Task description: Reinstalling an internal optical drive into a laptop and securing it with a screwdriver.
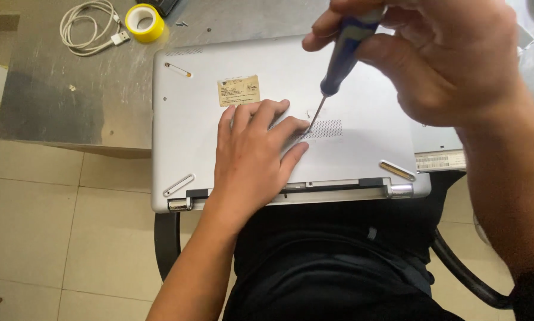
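Our left hand (252,160) lies flat with its fingers (291,128) spread and grasping nothing, pressed on the underside of the silver laptop (362,142), which rests upside down partly on the grey counter (71,101) and partly over our lap. Our right hand (439,56) has its fingers clenched around the blue handle of a screwdriver (341,59), whose thin tip meets the laptop base just beside the left fingertips, near the vent grille (323,129). At the counter's far left lie a coiled white cable (88,27) and a yellow tape roll (143,22), just beside each other.
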